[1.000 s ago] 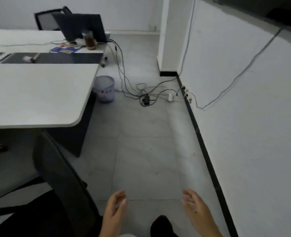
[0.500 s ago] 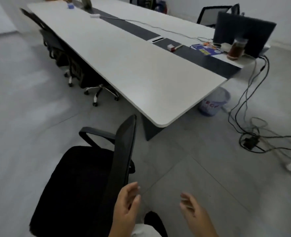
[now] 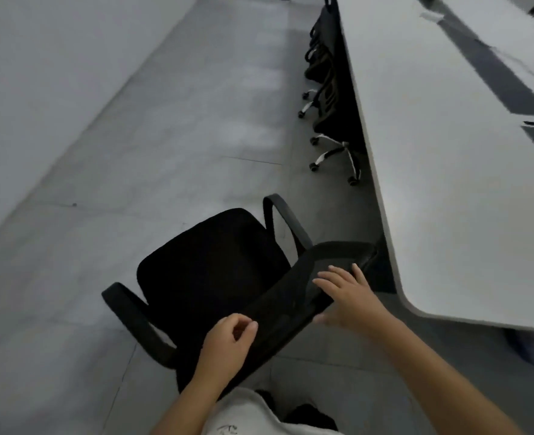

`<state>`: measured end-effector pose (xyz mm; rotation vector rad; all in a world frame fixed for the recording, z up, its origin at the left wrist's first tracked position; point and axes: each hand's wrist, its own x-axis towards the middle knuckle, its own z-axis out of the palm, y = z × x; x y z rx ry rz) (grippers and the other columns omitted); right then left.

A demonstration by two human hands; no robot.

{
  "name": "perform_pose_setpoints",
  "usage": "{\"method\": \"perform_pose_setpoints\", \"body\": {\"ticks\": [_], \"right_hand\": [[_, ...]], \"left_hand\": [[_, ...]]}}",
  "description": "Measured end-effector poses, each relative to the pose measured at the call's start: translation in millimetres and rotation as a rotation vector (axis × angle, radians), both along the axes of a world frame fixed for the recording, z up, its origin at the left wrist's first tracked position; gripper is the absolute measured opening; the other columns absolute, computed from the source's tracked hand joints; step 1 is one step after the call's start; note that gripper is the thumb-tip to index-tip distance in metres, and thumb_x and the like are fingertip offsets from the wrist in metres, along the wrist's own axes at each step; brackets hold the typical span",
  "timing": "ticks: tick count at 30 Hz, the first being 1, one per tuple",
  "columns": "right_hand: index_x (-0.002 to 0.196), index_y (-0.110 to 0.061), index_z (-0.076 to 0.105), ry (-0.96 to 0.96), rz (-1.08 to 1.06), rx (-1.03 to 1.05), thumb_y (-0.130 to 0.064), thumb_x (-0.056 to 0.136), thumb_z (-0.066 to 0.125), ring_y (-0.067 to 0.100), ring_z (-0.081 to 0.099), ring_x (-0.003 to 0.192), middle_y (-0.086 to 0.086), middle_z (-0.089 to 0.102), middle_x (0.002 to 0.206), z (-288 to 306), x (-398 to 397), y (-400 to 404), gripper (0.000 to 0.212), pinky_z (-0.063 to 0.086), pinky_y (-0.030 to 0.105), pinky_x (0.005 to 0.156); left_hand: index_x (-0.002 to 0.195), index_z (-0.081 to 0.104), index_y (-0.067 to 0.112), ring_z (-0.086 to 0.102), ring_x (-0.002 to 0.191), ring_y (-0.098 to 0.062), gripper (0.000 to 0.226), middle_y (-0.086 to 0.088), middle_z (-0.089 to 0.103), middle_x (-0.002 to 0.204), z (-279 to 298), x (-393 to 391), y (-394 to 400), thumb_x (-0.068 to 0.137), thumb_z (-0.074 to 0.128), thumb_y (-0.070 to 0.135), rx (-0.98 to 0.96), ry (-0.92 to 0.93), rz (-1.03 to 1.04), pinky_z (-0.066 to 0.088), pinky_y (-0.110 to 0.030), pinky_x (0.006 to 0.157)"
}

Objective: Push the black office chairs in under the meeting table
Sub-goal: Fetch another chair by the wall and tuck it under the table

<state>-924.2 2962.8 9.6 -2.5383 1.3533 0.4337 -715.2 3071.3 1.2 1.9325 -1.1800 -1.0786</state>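
Grey tiled floor [image 3: 165, 152] beside white meeting table [image 3: 447, 183]

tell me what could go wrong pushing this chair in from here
1. The near chair faces away from the meeting table, out on the floor near its rounded corner. Pushed as it stands, it may roll away or strike the edge.
2. Its armrest could catch the tabletop edge if it sits too high.
3. The left hand and right hand only rest on the backrest top, so it may swivel rather than roll straight.
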Motion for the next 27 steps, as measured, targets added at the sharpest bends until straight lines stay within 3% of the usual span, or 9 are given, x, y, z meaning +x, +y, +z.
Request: {"method": "perform_pose_setpoints", "body": {"ticks": [2, 4, 7, 9, 12, 15, 20, 23, 27], "right_hand": [[0.139, -0.024, 0.031, 0.097, 0.178, 0.042, -0.088, 0.038, -0.018, 0.014, 0.018, 0.138, -0.007, 0.032, 0.144, -4, 2, -17, 0.129, -0.003, 0.041, 0.114], [0.13, -0.022, 0.041, 0.098, 0.308, -0.018, -0.085, 0.029, -0.031, 0.015, 0.036, 0.127, -0.005, 0.045, 0.132, -13, 1, -23, 0.139, 0.016, 0.032, 0.109], [0.076, -0.018, 0.065, -0.053, 0.31, -0.212, -0.081, 0.065, -0.017, 0.014, 0.063, 0.073, -0.003, 0.064, 0.077, -28, 0, -19, 0.103, 0.042, 0.025, 0.073], [0.053, -0.02, 0.06, -0.182, 0.292, -0.304, -0.073, 0.081, -0.003, 0.013, 0.056, 0.046, -0.002, 0.055, 0.05, -40, 3, -13, 0.087, 0.043, 0.023, 0.052], [0.049, -0.018, 0.057, -0.256, 0.313, -0.323, -0.069, 0.084, 0.0, 0.013, 0.051, 0.039, 0.002, 0.051, 0.043, -44, 14, 4, 0.084, 0.043, 0.022, 0.041], [0.048, -0.017, 0.057, -0.258, 0.32, -0.252, -0.069, 0.083, -0.004, 0.012, 0.05, 0.038, 0.001, 0.05, 0.042, -39, 34, 17, 0.088, 0.042, 0.023, 0.038], [0.102, -0.02, 0.058, -0.207, 0.348, -0.046, -0.078, 0.048, -0.02, 0.017, 0.058, 0.098, 0.0, 0.06, 0.103, -25, 65, 27, 0.112, 0.045, 0.032, 0.085], [0.053, -0.024, 0.063, -0.221, 0.27, -0.163, -0.07, 0.08, -0.009, 0.009, 0.059, 0.048, -0.003, 0.059, 0.052, -27, 75, 26, 0.09, 0.049, 0.024, 0.044], [0.048, -0.023, 0.059, -0.335, 0.194, -0.329, -0.067, 0.085, 0.004, 0.011, 0.056, 0.043, -0.002, 0.055, 0.048, -44, 97, 35, 0.08, 0.044, 0.022, 0.039]], "left_hand": [[0.084, 0.054, 0.025, 0.052, 0.077, 0.0, 0.012, 0.008, 0.057, 0.084, 6, 5, 14, 0.093, 0.045, 0.027, 0.066, -0.03, 0.166, 0.035, -0.009, 0.058], [0.083, 0.05, 0.031, 0.052, 0.079, 0.001, 0.012, 0.011, 0.056, 0.087, 8, 5, 30, 0.093, 0.044, 0.03, 0.099, -0.122, 0.193, 0.036, -0.009, 0.06], [0.088, 0.062, 0.032, 0.056, 0.087, -0.001, 0.018, 0.016, 0.062, 0.091, 1, -8, 55, 0.089, 0.044, 0.037, 0.043, -0.474, 0.011, 0.042, -0.012, 0.072], [0.081, 0.07, 0.027, 0.056, 0.084, -0.003, 0.04, 0.014, 0.068, 0.081, -10, -16, 63, 0.079, 0.039, 0.052, 0.017, -0.67, -0.044, 0.046, -0.024, 0.073], [0.078, 0.072, 0.021, 0.065, 0.074, -0.01, 0.067, 0.009, 0.071, 0.078, -21, -7, 67, 0.088, 0.018, 0.061, -0.038, -0.911, -0.028, 0.033, -0.026, 0.073], [0.069, 0.069, 0.021, 0.065, 0.061, -0.011, 0.052, 0.008, 0.068, 0.066, -24, 15, 68, 0.069, 0.04, 0.063, -0.055, -1.035, -0.037, 0.047, -0.024, 0.063], [0.054, 0.059, 0.022, 0.053, 0.045, -0.008, 0.048, 0.009, 0.055, 0.049, -27, 52, 60, 0.065, 0.046, 0.068, -0.173, -1.153, -0.161, 0.042, -0.015, 0.05], [0.069, 0.048, 0.023, 0.05, 0.043, -0.008, 0.055, 0.009, 0.054, 0.048, -34, 77, 57, 0.087, 0.018, 0.065, -0.366, -1.133, -0.202, 0.032, -0.016, 0.055], [0.072, 0.037, 0.023, 0.048, 0.04, -0.008, 0.049, 0.007, 0.052, 0.046, -38, 114, 40, 0.091, 0.012, 0.06, -0.49, -1.108, -0.241, 0.029, -0.02, 0.056]]}}
